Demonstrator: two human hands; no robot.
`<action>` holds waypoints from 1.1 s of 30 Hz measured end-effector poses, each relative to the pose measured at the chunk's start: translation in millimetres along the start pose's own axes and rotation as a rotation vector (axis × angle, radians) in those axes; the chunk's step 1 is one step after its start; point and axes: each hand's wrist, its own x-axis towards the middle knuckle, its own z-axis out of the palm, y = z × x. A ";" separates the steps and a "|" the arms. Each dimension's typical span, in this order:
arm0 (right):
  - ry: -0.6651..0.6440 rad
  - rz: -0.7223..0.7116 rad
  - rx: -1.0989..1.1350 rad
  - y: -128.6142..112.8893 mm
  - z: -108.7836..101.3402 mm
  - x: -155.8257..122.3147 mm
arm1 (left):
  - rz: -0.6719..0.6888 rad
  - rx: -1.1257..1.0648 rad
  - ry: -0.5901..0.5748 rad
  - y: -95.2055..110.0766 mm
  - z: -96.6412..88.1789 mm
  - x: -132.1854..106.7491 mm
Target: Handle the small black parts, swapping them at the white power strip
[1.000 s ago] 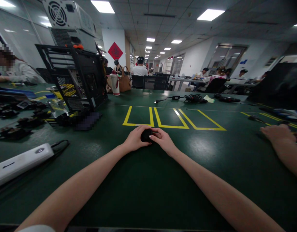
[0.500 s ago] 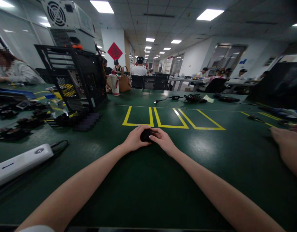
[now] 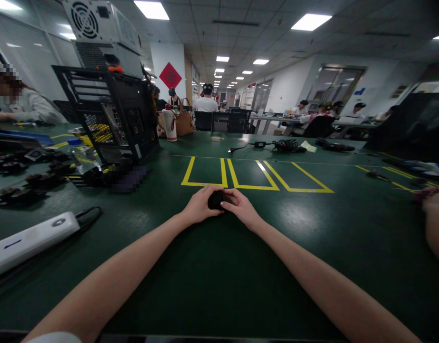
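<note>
Between my two hands, on the green table [image 3: 212, 276], is a small rounded black object [image 3: 215, 200]; it resembles a computer mouse, but its kind is not clear. My left hand [image 3: 200, 206] curls around its left side, thumb at the near edge and fingers over the far edge. From the other side, my right hand [image 3: 241, 207] grips its right edge with thumb and fingers. Both hands rest low at the tabletop, just short of the yellow tape outlines [image 3: 253, 187]. The fingers hide part of the object.
At left stand an open black computer case [image 3: 112, 114] with a power supply [image 3: 98, 21] on top, a clear bottle [image 3: 84, 157] and a white power strip [image 3: 34, 242]. Coiled black cables [image 3: 287, 146] lie beyond the tape. A co-worker's hand [image 3: 435, 214] is at the right edge.
My hands and the black object stay practically still. The co-worker's hand at the right edge has shifted further right, and a small reddish thing now shows by it.
</note>
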 end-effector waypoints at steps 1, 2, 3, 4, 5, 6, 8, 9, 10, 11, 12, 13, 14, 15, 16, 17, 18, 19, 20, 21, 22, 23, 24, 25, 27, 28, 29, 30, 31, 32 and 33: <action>0.000 -0.011 0.021 0.1 0.4 0.0 | -0.002 0.001 -0.001 -0.2 0.2 0.1; 0.006 -0.021 0.031 0.0 0.9 -0.2 | -0.005 0.001 -0.002 -0.2 0.2 0.2; 0.016 -0.028 0.031 -0.3 1.2 -0.4 | -0.009 0.002 -0.006 0.1 0.0 0.3; 0.026 -0.033 0.021 -0.6 1.4 -0.6 | -0.014 0.002 -0.010 0.5 -0.3 0.4; 0.034 -0.037 0.006 -1.0 1.5 -0.8 | -0.019 0.003 -0.015 1.1 -0.7 0.4; 0.041 -0.039 -0.006 -1.3 1.3 -1.0 | -0.021 0.003 -0.018 1.8 -1.2 0.5; 0.048 -0.027 -0.019 -1.2 0.4 -0.9 | -0.023 -0.003 -0.019 2.9 -1.8 0.4; 0.045 -0.011 -0.022 -0.8 -0.1 -0.6 | -0.023 -0.006 -0.018 3.2 -2.0 0.4; 0.039 0.005 -0.025 -0.2 -0.6 -0.3 | -0.022 -0.007 -0.014 3.3 -2.0 0.3; 0.031 0.018 -0.026 0.6 -1.0 0.0 | -0.022 -0.006 -0.011 3.3 -1.9 0.2; 0.017 0.025 -0.022 1.4 -1.2 0.2 | -0.020 -0.005 -0.008 3.0 -1.7 0.1; 0.005 0.023 -0.013 2.0 -1.3 0.4 | -0.018 -0.003 -0.007 2.6 -1.4 0.0; -0.004 0.014 0.002 2.4 -1.2 0.4 | -0.015 0.000 -0.006 2.1 -1.1 -0.1; -0.009 0.003 0.019 2.4 -0.8 0.1 | -0.011 0.003 -0.004 1.5 -0.9 -0.2; -0.010 -0.006 0.034 2.0 -0.4 -0.2 | -0.007 0.006 -0.005 1.0 -0.7 -0.3; -0.006 -0.013 0.040 1.2 0.1 -0.7 | -0.004 0.009 -0.005 0.5 -0.6 -0.4; 0.002 -0.018 0.037 0.2 0.5 -1.1 | -0.003 0.012 -0.006 0.1 -0.5 -0.5; 0.010 -0.023 0.026 -0.9 0.9 -1.5 | -0.002 0.014 -0.006 -0.2 -0.5 -0.5; 0.018 -0.027 0.012 -1.8 1.1 -1.7 | 0.000 0.013 -0.008 -0.4 -0.5 -0.5; 0.025 -0.031 -0.005 -2.4 1.1 -1.8 | 0.002 0.011 -0.009 -0.4 -0.6 -0.5; 0.033 -0.031 -0.020 -2.5 0.9 -1.6 | 0.002 0.009 -0.008 -0.2 -0.7 -0.4; 0.040 -0.025 -0.033 -2.3 0.5 -1.3 | 0.002 0.007 -0.008 0.2 -0.9 -0.4; 0.043 -0.012 -0.043 -1.6 0.0 -0.8 | 0.001 0.007 -0.009 0.6 -1.0 -0.3; 0.042 0.003 -0.051 -0.6 -0.7 -0.3 | -0.001 0.007 -0.011 1.0 -1.1 -0.2; 0.019 0.022 -0.043 1.7 -1.9 0.8 | -0.004 0.010 -0.014 1.4 -1.1 -0.1; 0.002 0.018 -0.023 2.9 -2.2 1.2 | -0.004 0.011 -0.015 1.4 -0.9 -0.1; -0.009 0.006 0.002 4.0 -2.4 1.6 | -0.001 0.013 -0.011 1.1 -0.6 0.0; -0.012 -0.009 0.028 4.8 -2.3 1.9 | 0.003 0.015 -0.006 0.6 -0.1 0.0; -0.007 -0.024 0.046 5.3 -2.0 2.0 | 0.007 0.017 -0.003 0.0 0.3 0.1; 0.002 -0.036 0.054 5.6 -1.6 2.0 | 0.010 0.018 0.000 -0.6 0.8 0.2; 0.013 -0.045 0.051 5.7 -1.2 1.9 | 0.012 0.019 0.001 -1.0 1.0 0.2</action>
